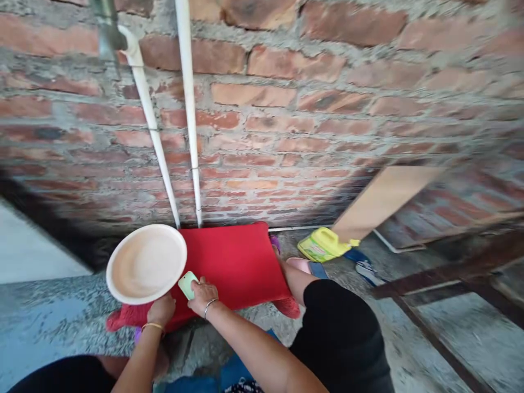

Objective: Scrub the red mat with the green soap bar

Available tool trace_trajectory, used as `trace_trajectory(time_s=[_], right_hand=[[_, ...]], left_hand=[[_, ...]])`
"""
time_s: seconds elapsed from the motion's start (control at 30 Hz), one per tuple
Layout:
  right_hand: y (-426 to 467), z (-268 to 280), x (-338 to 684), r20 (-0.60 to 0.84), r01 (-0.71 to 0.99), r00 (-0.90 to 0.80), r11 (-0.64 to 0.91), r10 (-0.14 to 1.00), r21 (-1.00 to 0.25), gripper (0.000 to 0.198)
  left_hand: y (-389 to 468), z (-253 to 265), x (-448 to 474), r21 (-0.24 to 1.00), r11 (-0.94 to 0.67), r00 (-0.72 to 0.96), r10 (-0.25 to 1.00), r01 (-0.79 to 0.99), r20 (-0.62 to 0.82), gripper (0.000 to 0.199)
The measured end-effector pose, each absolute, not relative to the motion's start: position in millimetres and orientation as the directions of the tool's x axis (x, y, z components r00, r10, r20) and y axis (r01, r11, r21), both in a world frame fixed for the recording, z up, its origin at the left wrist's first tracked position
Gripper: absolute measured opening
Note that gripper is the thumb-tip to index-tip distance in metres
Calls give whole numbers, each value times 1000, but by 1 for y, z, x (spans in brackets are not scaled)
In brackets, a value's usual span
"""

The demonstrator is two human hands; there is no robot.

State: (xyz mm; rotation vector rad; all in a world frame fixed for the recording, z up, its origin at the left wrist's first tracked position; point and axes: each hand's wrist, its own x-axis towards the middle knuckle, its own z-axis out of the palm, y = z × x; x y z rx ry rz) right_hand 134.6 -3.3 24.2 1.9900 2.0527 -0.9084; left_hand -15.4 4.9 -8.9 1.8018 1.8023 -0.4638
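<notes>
A round white basin (147, 262) is over the left end of a bench covered in red cloth (233, 262). At its lower right rim, my left hand (161, 310) is closed with the rim in its grip; its fingertips are partly hidden. My right hand (203, 296) is closed on a pale green flat piece (188, 284) with rounded corners and a small dark spot. That piece is beside the basin's right rim, above the red cloth. I cannot make out what is inside the basin beyond its pale bottom.
Behind the bench rises a brick wall (270, 142) with two white pipes (190, 109). To the right are a yellow jug (323, 244), a leaning board (385, 199), a phone (318, 270) and slippers (368, 273). A rusty metal frame (450, 270) is at far right.
</notes>
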Motion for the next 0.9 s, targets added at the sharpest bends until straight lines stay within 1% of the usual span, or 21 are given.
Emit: trace_trajectory(time_s=[0.1, 0.13, 0.2, 0.33, 0.43, 0.53, 0.63, 0.7, 0.77, 0.9], right_hand=[[0, 21, 147, -470, 955, -131, -17, 873, -297, 49], [0, 21, 160, -468, 960, -99, -38, 878, -276, 48], [0, 24, 195, -480, 965, 13, -136, 877, -223, 46], [-3, 34, 271, -516, 914, 287, -391, 807, -103, 44], [-1, 40, 296, -517, 869, 392, -491, 761, -64, 38], [13, 44, 277, -490, 875, 357, -469, 795, -123, 37], [37, 46, 229, -457, 899, 256, -384, 852, -212, 38], [55, 44, 194, -440, 908, 181, -321, 880, -269, 39], [72, 40, 166, -420, 914, 121, -266, 899, -305, 39], [93, 28, 139, -385, 934, 12, -148, 923, -325, 38]], left_hand=[[2, -7, -12, 113, 169, -60, 770, 979, -636, 41], [1, -5, -8, 115, 203, -84, 764, 972, -639, 42], [-1, -1, -1, 118, 231, -109, 774, 966, -623, 43], [-2, 1, 10, 102, 180, -101, 845, 978, -526, 42], [-4, -7, 16, 94, 62, -21, 924, 994, -383, 39], [-10, -28, 22, 73, -93, 104, 982, 993, -156, 43], [-14, -54, 24, 48, -227, 225, 973, 973, 45, 47], [-15, -69, 23, 39, -263, 257, 959, 964, 120, 49], [-14, -80, 22, 38, -267, 257, 952, 963, 164, 50], [-11, -92, 24, 36, -297, 282, 933, 954, 223, 51]])
